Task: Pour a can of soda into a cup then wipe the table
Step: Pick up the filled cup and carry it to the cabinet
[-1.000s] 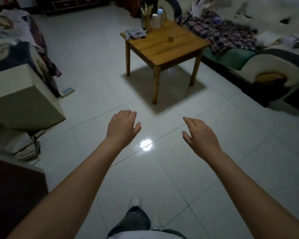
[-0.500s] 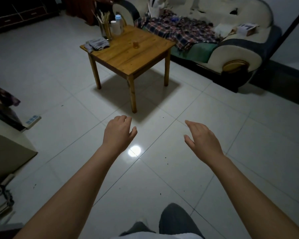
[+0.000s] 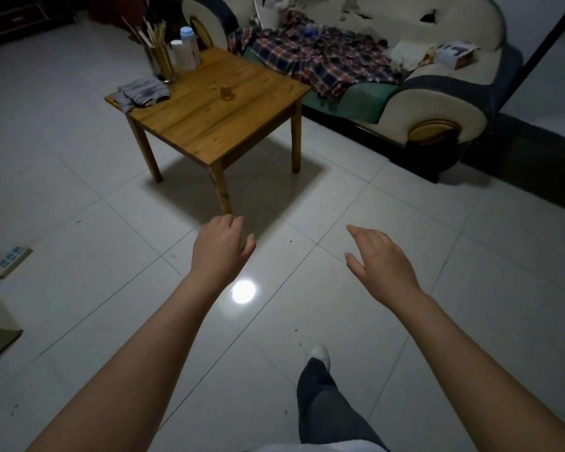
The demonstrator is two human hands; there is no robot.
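A small wooden table point(image 3: 190, 132) stands ahead of me on the tiled floor. A tiny amber cup point(image 3: 226, 92) sits near its middle. A grey folded cloth point(image 3: 142, 92) lies at its left corner. At the far corner stand a white container point(image 3: 182, 55) and a blue-capped bottle point(image 3: 190, 44). No soda can is plainly visible. My left hand point(image 3: 221, 252) and my right hand point(image 3: 379, 259) hover over the floor short of the table, fingers relaxed, holding nothing.
A holder of brushes point(image 3: 159, 50) stands at the table's far left corner. A sofa point(image 3: 437, 93) with a plaid garment point(image 3: 323, 63) runs along the right. A power strip point(image 3: 10, 257) lies on the floor at left. My leg point(image 3: 320, 406) steps forward.
The table has come closer and shifted toward the centre-left of the view as I walk. Both hands stay raised and empty in front of me.
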